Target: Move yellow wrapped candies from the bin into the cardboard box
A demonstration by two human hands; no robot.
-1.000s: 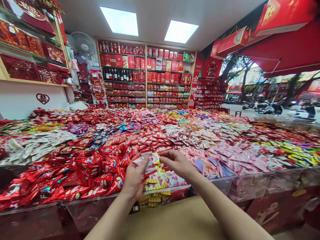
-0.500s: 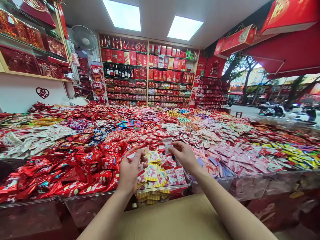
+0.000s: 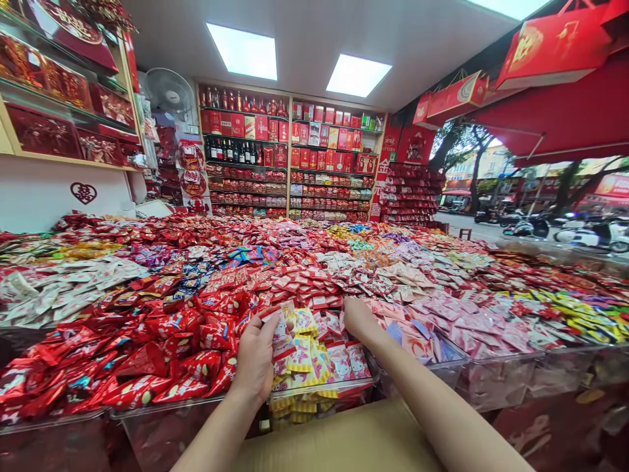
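Holding a small stack of candy packets (image 3: 279,328) in my left hand (image 3: 256,357), fingers curled round them, thumb on the top one. Top packet is white and red, tilted up toward me. Stack sits just above the near clear bin (image 3: 319,388), which is filled with yellow-and-pink packets (image 3: 307,351).

My right hand (image 3: 358,318) reaches forward over the same bin, palm down, fingertips at the far edge of the yellow-and-pink pile where it meets the red-and-white packets (image 3: 299,285) behind. Fingers are bent down into the packets; cannot tell whether they grip 1 or only touch, since the fingertips are hidden.

Both forearms enter from the bottom edge. A brown cardboard box (image 3: 339,439) lies below them, just in front of the bin.

Head view, surroundings:
- Left of my left hand: heap of shiny red wrappers (image 3: 147,347), touching the bin's left side.
- Right of my right hand: bin of pale pink packets (image 3: 442,328), then yellow ones (image 3: 580,311) further right.
- The candy display runs far back, sorted by colour: white packets (image 3: 59,288) at far left, blue ones (image 3: 246,252) mid-table.
- Back wall: shelves (image 3: 287,157) with red boxes and 1 row of dark bottles.
- A fan (image 3: 167,92) is mounted upper left.
- 2 ceiling light panels (image 3: 243,51) are lit.
- Street with parked scooters (image 3: 535,226) shows at right, under a red awning (image 3: 565,111).
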